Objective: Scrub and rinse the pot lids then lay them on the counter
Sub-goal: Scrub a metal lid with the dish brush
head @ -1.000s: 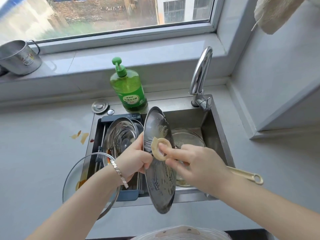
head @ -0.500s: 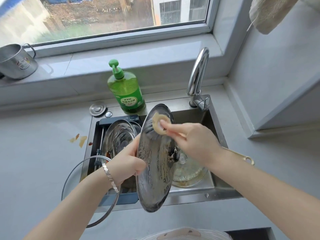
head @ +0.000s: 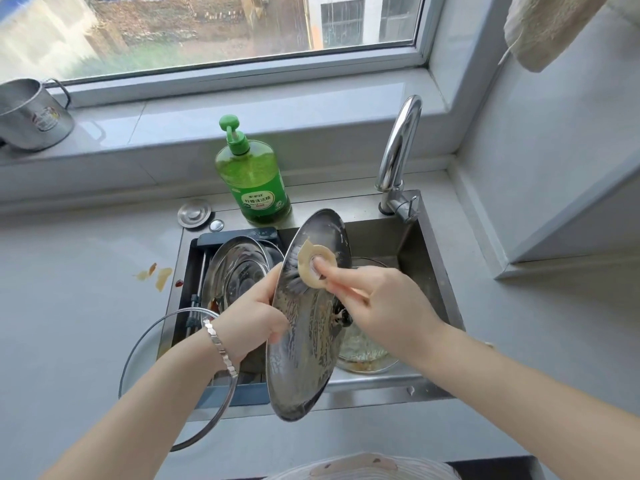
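1. The round stainless-steel pot lid (head: 306, 348) stands on edge, tilted, above the steel sink (head: 426, 258), its streaked underside facing right.
2. The left hand (head: 252, 317) grips the lid's left rim, fingers curled behind it and thumb on the front.
3. The right hand (head: 384, 306) holds a pale round scrubbing pad (head: 306, 273) against the lid's upper part, one fingertip pressed into the pad's middle.
4. More steel lids (head: 239, 268) lean in the sink's left half.
5. A metal-rimmed glass lid (head: 156, 368) overhangs the sink's front-left corner.
6. A green pump bottle of dish soap (head: 256, 181) stands behind the sink, left of the chrome tap (head: 398, 143).
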